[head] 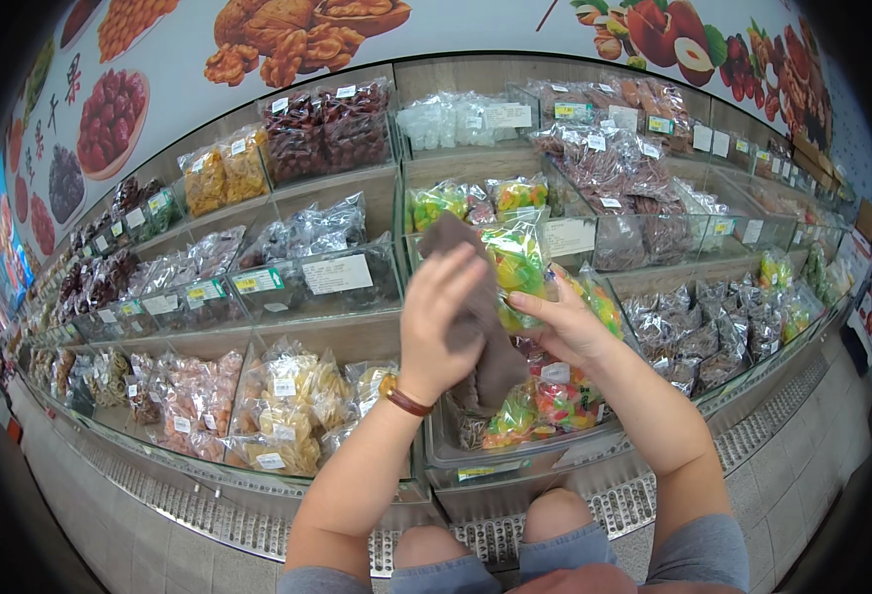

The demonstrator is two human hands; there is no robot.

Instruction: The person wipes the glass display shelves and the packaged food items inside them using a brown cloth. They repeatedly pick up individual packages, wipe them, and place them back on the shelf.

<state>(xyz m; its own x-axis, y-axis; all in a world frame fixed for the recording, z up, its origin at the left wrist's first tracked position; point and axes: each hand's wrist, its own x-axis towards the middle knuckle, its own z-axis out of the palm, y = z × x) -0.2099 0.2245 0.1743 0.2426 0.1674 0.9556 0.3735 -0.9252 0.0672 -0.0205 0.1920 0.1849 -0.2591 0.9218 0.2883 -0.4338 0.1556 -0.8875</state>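
Observation:
My left hand (439, 319) grips a brown-grey cloth (491, 364), which hangs down past the wrist and sticks up above the fingers. Beside it, my right hand (566, 319) holds a clear plastic bag of colourful gummy candy (514, 260), thumb on the near side. Bag and cloth are close together; whether they touch is hard to tell. Below both hands sits a grey plastic bin (436, 445) with more bags of red, green and yellow candy (566, 397). Part of the bin's contents is hidden behind the cloth.
Tiered display shelves with glass dividers (398, 275) curve around me. Bags of pale yellow dried slices (287, 401) lie lower left, dark dried-food bags (703, 334) lower right, rock sugar bags (443, 119) at the top. A perforated metal strip (480, 534) runs along the floor at the shelf's foot.

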